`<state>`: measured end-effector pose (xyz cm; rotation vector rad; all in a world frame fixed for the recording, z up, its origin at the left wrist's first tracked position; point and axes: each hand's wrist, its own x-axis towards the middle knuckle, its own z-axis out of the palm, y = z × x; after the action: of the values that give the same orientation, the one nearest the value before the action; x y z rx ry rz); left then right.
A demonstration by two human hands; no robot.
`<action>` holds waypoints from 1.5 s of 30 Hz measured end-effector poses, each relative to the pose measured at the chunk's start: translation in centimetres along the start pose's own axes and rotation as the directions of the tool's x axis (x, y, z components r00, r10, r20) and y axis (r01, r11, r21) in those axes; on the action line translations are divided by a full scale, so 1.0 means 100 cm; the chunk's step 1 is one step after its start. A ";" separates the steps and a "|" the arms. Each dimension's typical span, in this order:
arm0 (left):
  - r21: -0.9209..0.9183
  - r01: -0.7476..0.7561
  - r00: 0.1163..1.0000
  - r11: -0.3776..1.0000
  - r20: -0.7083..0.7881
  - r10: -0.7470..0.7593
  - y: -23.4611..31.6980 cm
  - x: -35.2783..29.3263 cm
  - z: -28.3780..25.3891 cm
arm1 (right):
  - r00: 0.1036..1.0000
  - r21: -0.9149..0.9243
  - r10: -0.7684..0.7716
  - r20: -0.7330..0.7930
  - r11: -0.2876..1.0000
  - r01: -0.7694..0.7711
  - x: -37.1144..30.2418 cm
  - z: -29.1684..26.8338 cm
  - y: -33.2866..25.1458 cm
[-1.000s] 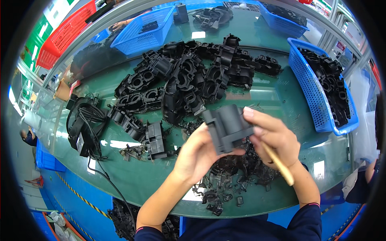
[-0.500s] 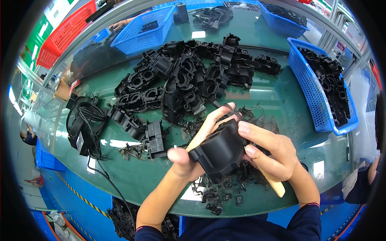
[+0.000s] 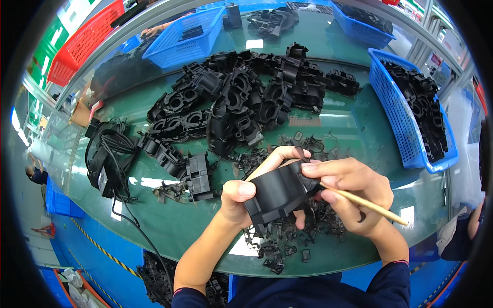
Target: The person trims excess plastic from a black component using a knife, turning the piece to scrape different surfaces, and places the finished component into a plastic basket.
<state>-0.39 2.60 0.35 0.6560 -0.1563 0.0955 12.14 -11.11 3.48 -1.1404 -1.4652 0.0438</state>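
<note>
My left hand is closed around a curved black moulded plastic part, held tilted above the near side of the table, its thumb on the near left edge. My right hand has its fingertips at the part's right edge. It also grips a thin tan-handled tool, whose handle points down to the right; its working end is hidden behind my fingers and the part. A small dark shred hangs by my right palm. Beneath both hands lie many thin black plastic scraps.
A heap of black moulded parts covers the table's middle. To the right stands a blue basket of similar parts. Black equipment with a coiled cable sits at left, its cord crossing the table edge. Beyond are another blue basket and a red basket.
The black part has turned in my left hand, and my left thumb has moved onto its edge. The tan tool has swung up and right, now showing its narrow side.
</note>
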 end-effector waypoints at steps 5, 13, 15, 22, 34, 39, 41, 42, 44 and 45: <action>0.137 -0.205 0.974 0.969 -0.066 0.215 0.004 0.000 0.009 | 0.998 0.203 0.055 0.016 0.978 -0.057 0.009 -0.015 0.001; 0.872 -0.485 0.624 -0.064 0.396 0.674 -0.010 0.003 -0.008 | 0.950 0.283 0.310 0.040 0.908 -0.308 0.002 -0.003 -0.014; 0.867 -0.473 0.579 -0.159 0.442 0.685 -0.013 0.004 -0.010 | 0.948 0.298 0.317 0.040 0.902 -0.314 0.000 -0.003 -0.013; 0.844 -0.457 0.496 -0.281 0.504 0.707 -0.017 0.004 -0.013 | 0.960 0.198 0.273 0.065 0.939 -0.281 0.000 -0.002 -0.015; 0.816 -0.346 0.456 -0.464 0.578 0.677 -0.019 0.004 -0.009 | 0.999 -0.247 -0.017 0.029 0.969 0.024 -0.004 0.008 -0.014; 0.806 -0.545 0.408 -0.231 0.496 0.767 -0.017 0.005 -0.012 | 0.997 -0.382 0.002 -0.082 0.924 -0.033 0.001 -0.006 -0.007; 0.784 -0.610 0.473 -0.116 0.478 0.740 -0.013 0.006 -0.013 | 0.906 -0.004 0.215 -0.366 0.973 -0.232 0.010 -0.016 0.005; 0.799 -0.585 0.574 0.141 0.285 0.767 -0.017 0.002 -0.011 | 0.892 0.002 0.267 -0.365 0.958 -0.286 0.014 -0.023 0.005; 0.501 -0.526 0.769 0.687 -0.064 0.636 -0.010 0.002 0.011 | 0.870 -0.062 0.326 -0.369 0.926 -0.373 0.018 -0.032 0.009; 0.275 -0.441 0.844 0.854 -0.197 0.499 -0.006 0.004 0.013 | 0.870 -0.065 0.326 -0.369 0.925 -0.374 0.017 -0.039 0.009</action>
<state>-0.08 1.36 1.02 0.8084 -0.0490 0.6875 16.00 -11.75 5.25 -1.4350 -0.9404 -0.0079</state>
